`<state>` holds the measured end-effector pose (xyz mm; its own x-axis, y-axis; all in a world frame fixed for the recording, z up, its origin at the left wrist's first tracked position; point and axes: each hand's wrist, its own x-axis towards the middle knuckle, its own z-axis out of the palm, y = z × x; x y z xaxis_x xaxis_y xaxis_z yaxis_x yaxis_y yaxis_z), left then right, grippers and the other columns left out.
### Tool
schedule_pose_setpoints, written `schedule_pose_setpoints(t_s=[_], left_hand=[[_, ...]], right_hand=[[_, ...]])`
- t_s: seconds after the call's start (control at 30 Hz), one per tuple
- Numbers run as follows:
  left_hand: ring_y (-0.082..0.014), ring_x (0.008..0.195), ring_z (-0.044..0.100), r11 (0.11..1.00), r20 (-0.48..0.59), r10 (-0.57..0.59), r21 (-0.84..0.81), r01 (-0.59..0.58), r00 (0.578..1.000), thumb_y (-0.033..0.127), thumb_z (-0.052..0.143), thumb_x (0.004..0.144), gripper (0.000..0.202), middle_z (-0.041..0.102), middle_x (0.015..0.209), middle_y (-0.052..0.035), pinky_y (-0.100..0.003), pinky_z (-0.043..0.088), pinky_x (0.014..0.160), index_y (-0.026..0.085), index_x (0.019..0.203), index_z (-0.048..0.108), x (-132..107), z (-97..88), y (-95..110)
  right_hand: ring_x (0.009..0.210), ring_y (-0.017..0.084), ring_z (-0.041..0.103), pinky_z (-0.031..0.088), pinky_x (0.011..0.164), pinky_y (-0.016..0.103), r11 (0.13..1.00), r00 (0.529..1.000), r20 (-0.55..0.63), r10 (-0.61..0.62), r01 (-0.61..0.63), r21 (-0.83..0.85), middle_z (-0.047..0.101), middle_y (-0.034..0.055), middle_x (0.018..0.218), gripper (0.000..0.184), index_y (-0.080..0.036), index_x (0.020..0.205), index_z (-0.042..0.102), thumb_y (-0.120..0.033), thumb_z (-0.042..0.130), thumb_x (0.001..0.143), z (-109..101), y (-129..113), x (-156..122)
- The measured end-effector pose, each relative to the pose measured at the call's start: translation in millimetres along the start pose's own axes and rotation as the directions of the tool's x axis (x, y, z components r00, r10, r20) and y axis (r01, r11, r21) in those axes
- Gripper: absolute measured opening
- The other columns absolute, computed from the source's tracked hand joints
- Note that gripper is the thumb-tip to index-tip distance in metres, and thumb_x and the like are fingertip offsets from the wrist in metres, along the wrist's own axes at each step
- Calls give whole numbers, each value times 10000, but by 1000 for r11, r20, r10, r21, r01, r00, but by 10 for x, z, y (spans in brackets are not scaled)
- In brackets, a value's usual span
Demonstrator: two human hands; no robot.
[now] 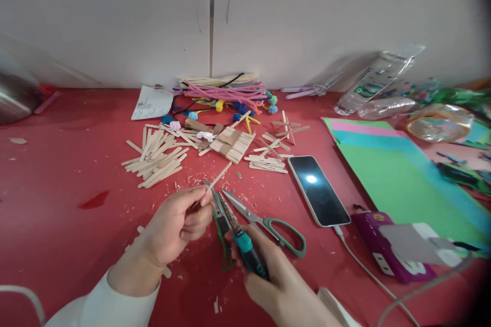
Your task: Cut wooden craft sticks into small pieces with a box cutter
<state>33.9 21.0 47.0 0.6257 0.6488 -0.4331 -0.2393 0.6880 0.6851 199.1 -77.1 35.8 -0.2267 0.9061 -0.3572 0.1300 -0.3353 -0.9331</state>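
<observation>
My left hand (182,225) is closed, pinching a thin wooden craft stick (220,174) that points up and to the right. In my right hand (268,268), fingers wrap round the teal-and-black handle of a rasp-like hand tool (245,245); its narrow, rough metal shaft points away from me, close to the left fingers but apart from the stick. Scissors (264,222) with grey-green handles lie partly behind my right hand. Between the hands is a green-edged cutter-like tool (222,230), partly hidden. Pale wood shavings are scattered around.
Loose craft sticks (157,156) lie beyond my left hand, near a joined stick panel (233,143). Pipe cleaners (226,94) are piled by the wall. To the right are a phone (318,191), a purple power bank (387,248) with cables, coloured paper (406,173) and a plastic bottle (364,84).
</observation>
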Motion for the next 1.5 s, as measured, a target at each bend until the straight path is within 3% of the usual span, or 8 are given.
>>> schedule_pose_setpoints(t_s=[0.13, 0.3, 0.6, 1.03, 1.17, 1.5], left_hand=[[-44, 367, 114, 970, -101, 151, 205, -128, 983, 376, 508, 828, 298, 264, 409, 104, -161, 102, 344, 187, 610, 434, -8, 30, -35], [-61, 425, 195, 820, -97, 357, 508, -263, 929, 408, 466, 883, 353, 264, 468, 92, -178, 157, 391, 186, 615, 405, -32, 40, -75], [-83, 467, 210, 684, -93, 418, 687, -245, 904, 412, 392, 910, 341, 247, 543, 80, -215, 186, 418, 205, 641, 361, -57, 44, -72], [-89, 485, 268, 464, -56, 523, 855, -230, 850, 339, 376, 910, 318, 270, 558, 71, -209, 248, 445, 209, 622, 340, -85, 98, -41], [-89, 477, 269, 454, -50, 542, 858, -242, 839, 328, 376, 906, 325, 274, 549, 69, -209, 249, 441, 210, 608, 328, -88, 110, -38], [-90, 447, 290, 540, -78, 492, 808, -234, 867, 372, 362, 911, 346, 309, 512, 72, -208, 252, 425, 214, 605, 333, -102, 85, -50]], right_hand=[[707, 142, 461, 357, 621, 258, 1000, 999, -36, -14, 13, -27, 473, -21, 738, 234, -204, 808, 467, -91, 414, 610, 15, -48, 4], [704, 131, 448, 354, 624, 251, 996, 1000, -5, -18, 18, -88, 493, -24, 767, 254, -205, 811, 445, -59, 394, 610, 1, -36, 11], [659, 122, 409, 353, 596, 235, 980, 993, -38, -107, 99, -175, 475, -35, 730, 322, -192, 859, 484, -23, 391, 601, 7, -56, 32], [653, 117, 405, 359, 601, 231, 972, 992, -36, -119, 108, -211, 466, -38, 735, 342, -187, 890, 490, -16, 391, 610, -5, -38, 21], [661, 121, 406, 355, 604, 236, 974, 993, -44, -108, 97, -203, 473, -35, 738, 353, -188, 894, 498, -18, 387, 605, 6, -32, 31], [686, 128, 435, 363, 622, 246, 975, 995, -26, -94, 87, -206, 494, -22, 767, 337, -188, 911, 485, -35, 399, 624, 4, -33, 28]])
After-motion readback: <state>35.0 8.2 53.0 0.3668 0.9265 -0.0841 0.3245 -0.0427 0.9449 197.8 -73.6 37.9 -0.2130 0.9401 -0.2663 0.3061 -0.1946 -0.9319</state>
